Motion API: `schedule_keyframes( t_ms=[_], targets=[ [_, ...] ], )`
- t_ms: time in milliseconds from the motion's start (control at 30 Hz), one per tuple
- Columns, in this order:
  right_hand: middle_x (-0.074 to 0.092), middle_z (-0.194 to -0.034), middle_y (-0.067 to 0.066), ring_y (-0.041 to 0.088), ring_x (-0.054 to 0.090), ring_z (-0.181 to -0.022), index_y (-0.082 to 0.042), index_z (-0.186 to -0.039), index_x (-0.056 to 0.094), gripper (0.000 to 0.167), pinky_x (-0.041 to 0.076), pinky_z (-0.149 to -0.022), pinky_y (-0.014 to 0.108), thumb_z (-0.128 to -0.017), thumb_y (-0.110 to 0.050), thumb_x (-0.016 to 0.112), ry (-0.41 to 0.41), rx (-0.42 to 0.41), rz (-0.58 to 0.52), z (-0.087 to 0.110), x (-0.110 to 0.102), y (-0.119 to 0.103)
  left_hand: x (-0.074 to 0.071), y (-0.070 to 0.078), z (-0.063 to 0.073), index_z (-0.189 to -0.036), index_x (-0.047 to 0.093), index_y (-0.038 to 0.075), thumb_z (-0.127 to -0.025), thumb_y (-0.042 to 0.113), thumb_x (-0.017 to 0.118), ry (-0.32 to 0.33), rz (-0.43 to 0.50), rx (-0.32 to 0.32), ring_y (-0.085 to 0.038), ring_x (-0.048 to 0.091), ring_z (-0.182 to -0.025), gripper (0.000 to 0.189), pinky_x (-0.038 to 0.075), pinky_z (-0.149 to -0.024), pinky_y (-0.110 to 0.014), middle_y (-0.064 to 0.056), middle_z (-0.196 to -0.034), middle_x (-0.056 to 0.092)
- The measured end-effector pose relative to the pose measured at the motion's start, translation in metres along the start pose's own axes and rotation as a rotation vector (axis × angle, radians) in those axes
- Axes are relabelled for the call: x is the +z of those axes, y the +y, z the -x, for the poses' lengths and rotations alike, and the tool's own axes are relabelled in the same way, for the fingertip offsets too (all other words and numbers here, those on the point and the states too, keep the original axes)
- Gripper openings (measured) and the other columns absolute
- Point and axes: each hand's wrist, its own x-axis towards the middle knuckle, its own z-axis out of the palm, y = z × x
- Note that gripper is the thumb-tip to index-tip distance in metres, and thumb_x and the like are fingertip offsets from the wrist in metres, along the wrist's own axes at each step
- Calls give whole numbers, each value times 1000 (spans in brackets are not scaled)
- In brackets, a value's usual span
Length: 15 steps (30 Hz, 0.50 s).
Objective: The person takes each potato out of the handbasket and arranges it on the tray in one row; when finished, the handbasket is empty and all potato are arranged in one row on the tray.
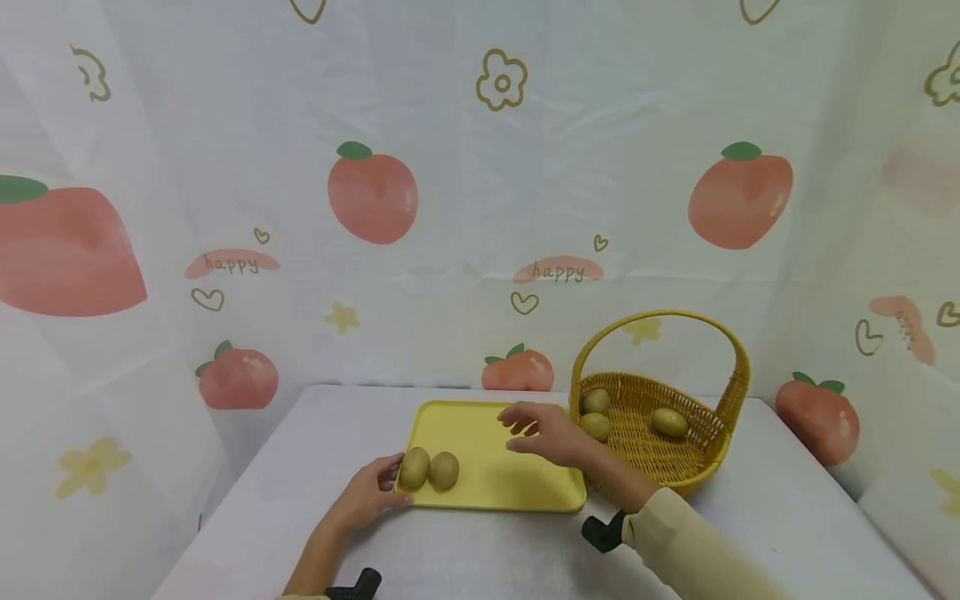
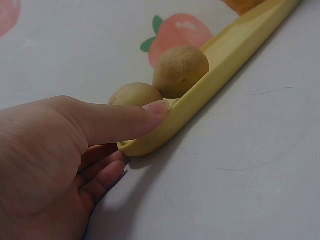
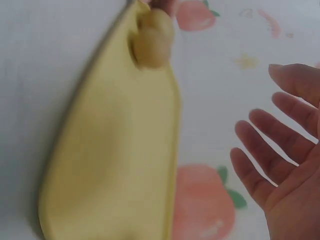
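Beige sleeve [image 1: 697, 542] foremost, right grip [image 1: 553, 433] spreads empty; left grip [image 1: 366, 497] pinches the yellow tray [image 1: 495, 485], which, if tilted, could spill its two potatoes [image 1: 415, 468].

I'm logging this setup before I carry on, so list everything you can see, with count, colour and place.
Tray: 1, yellow, on the table
Potatoes: 2, tan, side by side at the tray's left end
More potatoes: 3, tan, in the basket, two at its left and one further right
Basket: 1, golden yellow, right of the tray
Table: 1, white, beneath everything
Backdrop: white with printed fruit, flowers, hearts and "happy", around the table
Left hand: 1, bare, gripping the tray's near left corner
Right hand: 1, bare, above the tray's right part
Sleeves: 2, cream, lower edge
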Motion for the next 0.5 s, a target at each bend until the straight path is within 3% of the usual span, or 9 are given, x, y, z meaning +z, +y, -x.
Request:
schedule_keyframes(
  t_ms=[300,500],
  targets=[
    [67,-102,3,19,63,-93,-5,-115,65,25,53,-81,34,-91,-12,68,33,89,100,23,-63,-2,0,1,1,-137,48,-8,-70,12,86,9,-3,5,-33,60,-105,80,49,-93,-47,-19,-121,61],
    [68,-105,12,26,63,-98,1,-118,63,28,51,-85,41,-93,-11,65,10,150,76,30,-105,10,0,1,1,-137,48,-8,-69,11,87,10,0,5,-34,60,-106,80,49,-93,-47,-20,-121,60]
  ],
)
